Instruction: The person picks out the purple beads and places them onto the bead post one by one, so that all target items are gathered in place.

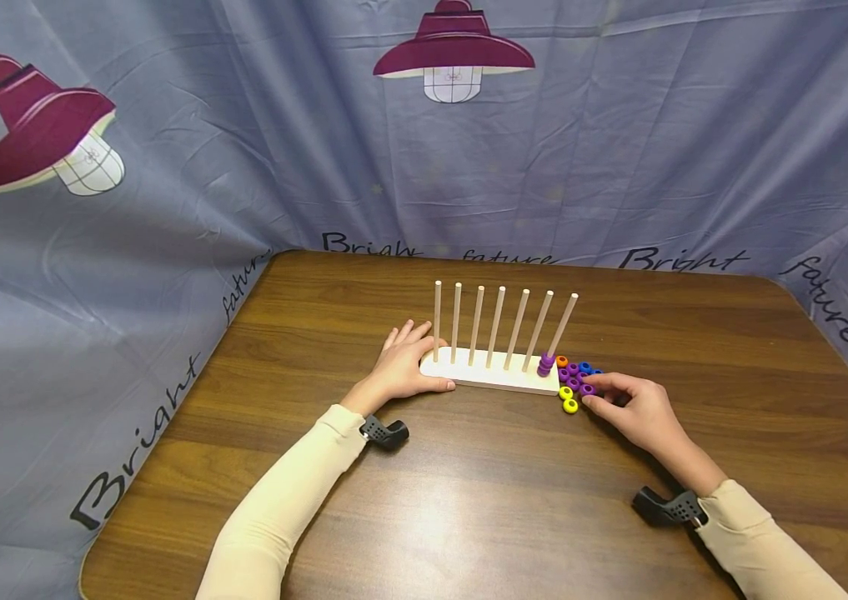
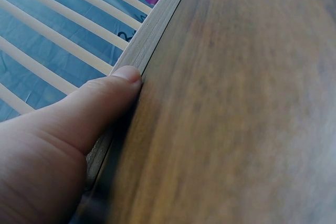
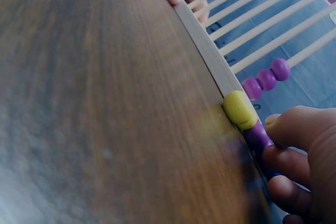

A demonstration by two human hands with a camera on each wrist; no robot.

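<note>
A blue-grey fabric curtain (image 1: 424, 175) is hanging behind a brown wood-grain table (image 1: 506, 492) bearing a pale wooden seven-peg rack (image 1: 494, 380). The left hand (image 1: 398, 368) is gripping its left end; by the other, the right hand (image 1: 637, 408) is pinching a round purple bead (image 1: 589, 390) near yellow beads (image 1: 570, 407).

Table (image 1: 484, 467): brown, wood-grained top with rounded far corners; a pale sheen shows on its near middle part. Directly on it stands the rack (image 1: 494, 377), its pale, narrow base flat on the wood and running left to right. Just beside the base's right end lie loose beads in a close cluster: orange bead (image 1: 562, 362) at the far side, blue beads (image 1: 584, 367) farther right, purple beads (image 1: 573, 384) in the middle, two yellow beads (image 1: 569, 406) nearest the viewer.
</note>
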